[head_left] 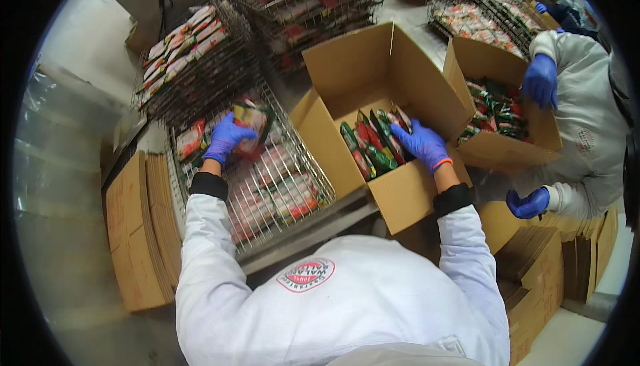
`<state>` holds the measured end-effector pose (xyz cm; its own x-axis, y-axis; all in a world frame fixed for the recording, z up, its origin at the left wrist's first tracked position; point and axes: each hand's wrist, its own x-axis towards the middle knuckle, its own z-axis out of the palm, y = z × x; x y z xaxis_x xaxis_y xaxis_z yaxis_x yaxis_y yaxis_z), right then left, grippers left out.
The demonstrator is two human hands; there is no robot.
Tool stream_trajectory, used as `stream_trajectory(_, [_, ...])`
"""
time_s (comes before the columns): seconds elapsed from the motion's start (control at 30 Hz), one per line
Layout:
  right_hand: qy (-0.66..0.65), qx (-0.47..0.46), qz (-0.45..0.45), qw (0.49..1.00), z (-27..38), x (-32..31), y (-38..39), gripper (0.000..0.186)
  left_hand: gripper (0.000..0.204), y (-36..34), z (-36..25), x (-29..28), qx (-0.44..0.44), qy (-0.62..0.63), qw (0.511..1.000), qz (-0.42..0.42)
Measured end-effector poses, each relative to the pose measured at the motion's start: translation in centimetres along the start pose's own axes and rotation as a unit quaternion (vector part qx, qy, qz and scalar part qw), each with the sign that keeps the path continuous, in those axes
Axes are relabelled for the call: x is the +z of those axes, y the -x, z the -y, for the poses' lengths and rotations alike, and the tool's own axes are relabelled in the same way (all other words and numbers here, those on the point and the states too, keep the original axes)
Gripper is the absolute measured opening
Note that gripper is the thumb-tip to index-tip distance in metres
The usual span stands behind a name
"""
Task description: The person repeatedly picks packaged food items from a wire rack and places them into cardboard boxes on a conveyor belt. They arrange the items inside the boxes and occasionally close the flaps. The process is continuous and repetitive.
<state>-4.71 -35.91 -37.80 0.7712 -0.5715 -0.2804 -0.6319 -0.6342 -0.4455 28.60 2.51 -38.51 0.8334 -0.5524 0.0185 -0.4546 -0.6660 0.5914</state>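
Observation:
My left hand [228,138], in a blue glove, grips the edge of a flat plastic food packet [255,118] with red and green print, slightly blurred. It is above a wire rack [319,178], through whose bars rows of similar packets show. Another packet [191,139] lies on the rack to the left of that hand. My right hand [423,143], also gloved, reaches into an open cardboard box [340,66]. Its thumb and fingers are apart, against the right end of a row of upright packets [373,141].
Stacked wire racks of packets [190,53] stand at the far left. A co-worker [583,119] with blue gloves is at the right, beside another packet-filled box [513,156]. Folded cardboard [137,226] leans at the left; more cardboard [537,279] is at the lower right.

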Motion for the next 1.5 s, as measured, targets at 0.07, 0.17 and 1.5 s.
stream_trajectory(0.07, [-0.005, -0.001, 0.006, 1.0, -0.1, 0.2, 0.2, 0.091, 0.035, 2.8, 1.2, 1.4, -0.081, 0.362, 0.928, -0.038])
stream_trajectory(0.17, [0.02, 0.016, -0.024, 0.999, -0.5, 0.2, 0.4, 0.09, 0.035, 7.6, -0.9, 5.5, -0.121, 0.481, 0.855, -0.153])
stream_trajectory(1.5, [0.011, -0.308, -0.22, 0.926, 2.8, -1.8, 4.3, 0.033, 0.107, 16.2, 0.7, 1.0, 0.094, -0.261, 0.926, 0.257])
